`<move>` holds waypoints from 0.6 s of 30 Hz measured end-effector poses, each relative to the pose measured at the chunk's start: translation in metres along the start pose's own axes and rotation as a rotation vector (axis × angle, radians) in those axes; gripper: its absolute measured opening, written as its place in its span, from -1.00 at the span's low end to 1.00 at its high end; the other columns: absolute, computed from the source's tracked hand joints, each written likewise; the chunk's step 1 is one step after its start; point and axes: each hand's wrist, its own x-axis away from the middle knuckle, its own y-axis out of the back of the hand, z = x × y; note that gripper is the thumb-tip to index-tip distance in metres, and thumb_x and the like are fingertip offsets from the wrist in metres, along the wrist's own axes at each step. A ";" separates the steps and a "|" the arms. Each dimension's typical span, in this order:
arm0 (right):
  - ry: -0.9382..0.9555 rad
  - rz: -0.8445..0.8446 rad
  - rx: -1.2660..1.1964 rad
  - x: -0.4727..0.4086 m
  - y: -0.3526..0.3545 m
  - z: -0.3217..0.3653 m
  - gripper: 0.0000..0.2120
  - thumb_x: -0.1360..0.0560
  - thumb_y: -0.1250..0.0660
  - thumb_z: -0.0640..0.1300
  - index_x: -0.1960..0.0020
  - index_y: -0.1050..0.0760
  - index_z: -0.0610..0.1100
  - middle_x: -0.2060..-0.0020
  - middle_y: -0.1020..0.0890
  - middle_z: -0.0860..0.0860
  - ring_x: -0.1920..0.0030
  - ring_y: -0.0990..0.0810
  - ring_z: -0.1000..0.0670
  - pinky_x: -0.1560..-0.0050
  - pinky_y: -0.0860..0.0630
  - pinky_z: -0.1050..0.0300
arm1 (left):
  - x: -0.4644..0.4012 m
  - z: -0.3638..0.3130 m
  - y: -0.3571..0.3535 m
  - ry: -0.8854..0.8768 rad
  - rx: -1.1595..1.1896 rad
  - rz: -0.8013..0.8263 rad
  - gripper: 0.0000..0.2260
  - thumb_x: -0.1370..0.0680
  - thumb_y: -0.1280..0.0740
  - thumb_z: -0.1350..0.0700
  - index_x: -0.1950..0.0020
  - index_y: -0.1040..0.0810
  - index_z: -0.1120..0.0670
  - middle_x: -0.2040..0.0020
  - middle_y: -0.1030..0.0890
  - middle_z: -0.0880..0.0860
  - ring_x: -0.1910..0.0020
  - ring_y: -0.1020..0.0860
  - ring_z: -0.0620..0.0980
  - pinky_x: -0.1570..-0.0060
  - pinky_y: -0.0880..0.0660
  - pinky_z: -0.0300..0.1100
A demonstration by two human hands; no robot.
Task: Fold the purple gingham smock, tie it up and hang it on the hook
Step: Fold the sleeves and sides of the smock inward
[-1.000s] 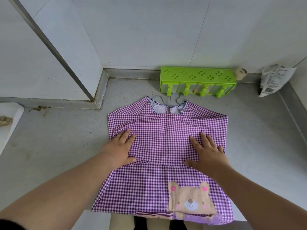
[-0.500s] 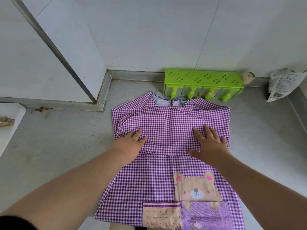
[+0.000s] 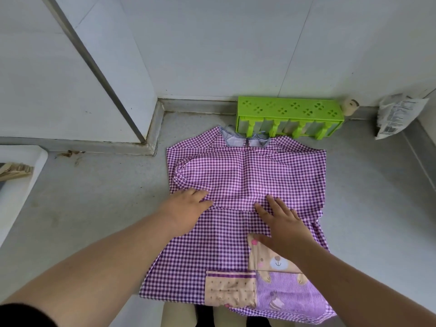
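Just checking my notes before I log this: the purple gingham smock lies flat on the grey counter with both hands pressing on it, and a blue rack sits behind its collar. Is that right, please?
Not quite: the rack behind the collar is bright green, not blue, as the head view shows. The rest holds: the purple gingham smock lies flat on the grey counter, with the left hand and right hand pressing on it.

Green plastic rack [image 3: 289, 114] against the wall, crumpled white packet [image 3: 396, 115] in the right corner, grey counter [image 3: 94, 197]

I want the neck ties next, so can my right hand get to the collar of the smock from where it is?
Probably yes. The right hand lies flat on the smock, and only bare gingham lies between it and the collar. The green rack sits just behind it.
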 end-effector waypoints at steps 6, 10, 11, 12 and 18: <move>-0.069 -0.076 0.043 0.018 0.006 0.030 -0.14 -0.54 -0.16 0.44 -0.66 0.14 0.17 -0.67 0.04 -0.07 -0.65 0.04 -0.16 -0.63 0.03 -0.18 | 0.026 0.013 -0.009 0.020 0.047 0.046 -0.35 -0.64 -0.30 0.11 -0.70 -0.16 -0.09 -0.72 -0.05 0.08 -0.61 -0.20 0.16 -0.61 -0.21 0.10; 0.062 -0.090 0.112 0.056 -0.003 0.065 -0.16 -0.56 -0.26 0.32 -0.65 0.14 0.16 -0.66 -0.01 -0.04 -0.63 -0.06 -0.14 -0.60 -0.05 -0.13 | 0.038 0.019 -0.006 0.064 0.104 0.086 -0.35 -0.63 -0.34 0.05 -0.69 -0.19 -0.11 -0.73 -0.01 0.06 -0.63 -0.19 0.16 -0.59 -0.25 0.09; 0.077 -0.074 0.133 0.064 -0.006 0.071 -0.15 -0.56 -0.26 0.33 -0.65 0.15 0.15 -0.66 0.01 -0.05 -0.64 -0.04 -0.15 -0.60 -0.03 -0.13 | 0.041 0.020 -0.007 0.076 0.109 0.097 -0.35 -0.62 -0.35 0.03 -0.69 -0.19 -0.11 -0.73 0.00 0.06 -0.63 -0.20 0.17 -0.58 -0.27 0.09; 0.079 -0.059 0.147 0.072 -0.010 0.077 -0.14 -0.56 -0.24 0.36 -0.66 0.16 0.15 -0.67 0.03 -0.05 -0.65 -0.02 -0.15 -0.60 -0.02 -0.13 | 0.046 0.021 -0.008 0.088 0.109 0.102 -0.34 -0.62 -0.36 0.02 -0.69 -0.20 -0.11 -0.73 0.00 0.07 -0.63 -0.21 0.17 -0.57 -0.29 0.10; 0.044 0.047 0.158 0.089 -0.037 0.077 -0.03 -0.49 -0.22 0.47 -0.65 0.25 0.17 -0.66 0.26 0.04 -0.67 0.13 -0.10 -0.36 -0.46 -0.21 | 0.082 0.019 -0.024 0.232 0.217 0.125 -0.54 -0.53 -0.35 -0.08 -0.42 -0.44 -0.02 -0.40 -0.45 0.05 -0.31 -0.54 0.10 -0.28 -0.54 0.02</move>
